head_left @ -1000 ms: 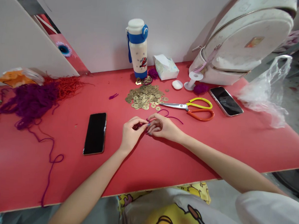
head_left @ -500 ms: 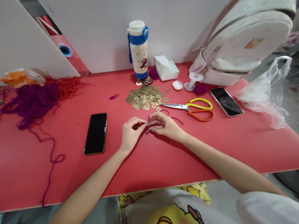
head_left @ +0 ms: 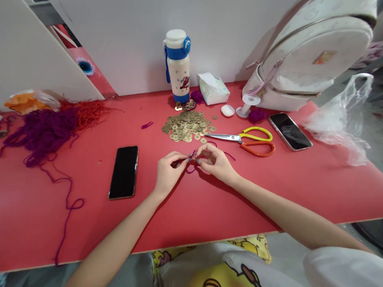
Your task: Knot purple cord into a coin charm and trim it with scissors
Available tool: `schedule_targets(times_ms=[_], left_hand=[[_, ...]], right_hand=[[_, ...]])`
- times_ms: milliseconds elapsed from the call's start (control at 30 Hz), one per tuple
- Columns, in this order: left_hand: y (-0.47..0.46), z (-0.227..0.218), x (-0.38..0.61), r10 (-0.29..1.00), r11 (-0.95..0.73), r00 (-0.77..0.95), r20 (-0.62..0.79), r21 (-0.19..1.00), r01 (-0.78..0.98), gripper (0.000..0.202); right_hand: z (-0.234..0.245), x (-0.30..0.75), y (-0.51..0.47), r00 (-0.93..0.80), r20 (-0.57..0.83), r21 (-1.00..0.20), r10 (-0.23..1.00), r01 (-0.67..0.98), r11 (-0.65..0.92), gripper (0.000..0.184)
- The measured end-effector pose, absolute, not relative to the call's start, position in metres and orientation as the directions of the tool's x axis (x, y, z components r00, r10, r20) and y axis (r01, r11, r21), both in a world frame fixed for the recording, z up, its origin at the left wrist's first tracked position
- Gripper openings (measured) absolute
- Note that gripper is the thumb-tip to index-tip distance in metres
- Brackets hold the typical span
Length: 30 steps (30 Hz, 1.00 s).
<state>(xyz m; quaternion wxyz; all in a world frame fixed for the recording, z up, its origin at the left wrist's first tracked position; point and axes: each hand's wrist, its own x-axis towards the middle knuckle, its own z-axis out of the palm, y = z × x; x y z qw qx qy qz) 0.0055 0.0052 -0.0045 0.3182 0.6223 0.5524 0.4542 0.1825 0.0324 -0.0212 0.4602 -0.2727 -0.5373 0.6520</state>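
The left hand [head_left: 170, 172] pinches thin purple cord [head_left: 194, 153] between thumb and finger, probably to keep the small loop steady. The right hand [head_left: 218, 164] touches the same cord just beside; whether its grip is pressed together, I cannot tell. The holed brass-coloured discs [head_left: 187, 125] and the scissors [head_left: 243, 140] lie just beyond, perhaps for easy reach. The cord looks soft, the discs flat and round, the red desk [head_left: 181, 211] smooth.
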Motion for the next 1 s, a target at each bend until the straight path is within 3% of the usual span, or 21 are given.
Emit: schedule_targets(times_ms=[333,533,733,800,933,1000], left_hand=[[0.007,-0.005,0.004,0.969,-0.172,-0.102,0.225,0.911,0.375,0.008],[0.005,-0.002,0.003,0.98,-0.165,-0.062,0.19,0.945,0.283,0.01],[0.002,0.002,0.006,0.974,-0.215,-0.017,0.225,0.948,0.235,0.006],[0.002,0.002,0.008,0.977,-0.2,-0.025,0.211,0.953,0.226,0.005],[0.002,-0.001,0.009,0.988,-0.117,-0.077,0.132,0.979,0.169,0.012],[0.002,-0.002,0.009,0.99,-0.084,-0.103,0.1,0.984,0.156,0.016]], right_hand=[[-0.014,0.177,0.015,-0.485,0.322,-0.947,0.813,-0.178,0.268,0.043],[-0.016,0.177,0.02,-0.372,0.238,-0.967,0.897,0.0,0.256,0.022],[-0.021,0.18,0.026,-0.473,0.331,-0.816,0.817,0.291,0.499,0.006],[-0.021,0.18,0.026,-0.457,0.357,-0.8,0.815,0.3,0.519,0.008],[-0.017,0.181,0.024,-0.314,0.382,-0.829,0.869,0.299,0.473,0.029],[-0.014,0.182,0.024,-0.301,0.397,-0.812,0.867,0.325,0.484,0.026]])
